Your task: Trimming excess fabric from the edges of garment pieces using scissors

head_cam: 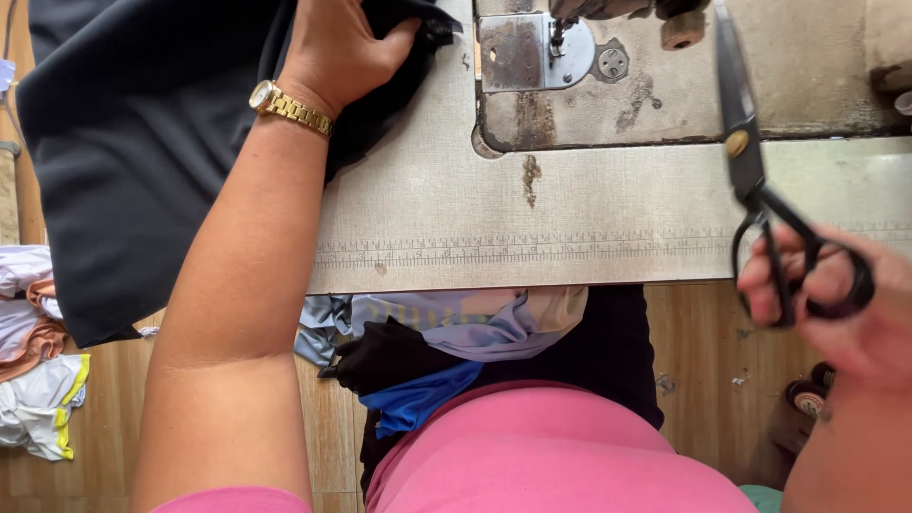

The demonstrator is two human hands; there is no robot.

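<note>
Single head-worn view, looking steeply down and close over the sewing table [532, 218], forearms and lap filling the foreground.

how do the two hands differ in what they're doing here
The left hand lies palm down, gripping black fabric on the table; the right hand is raised off it, fingers through black scissors. The left wrist wears a gold watch; the right shows none. Both are bare.
</note>
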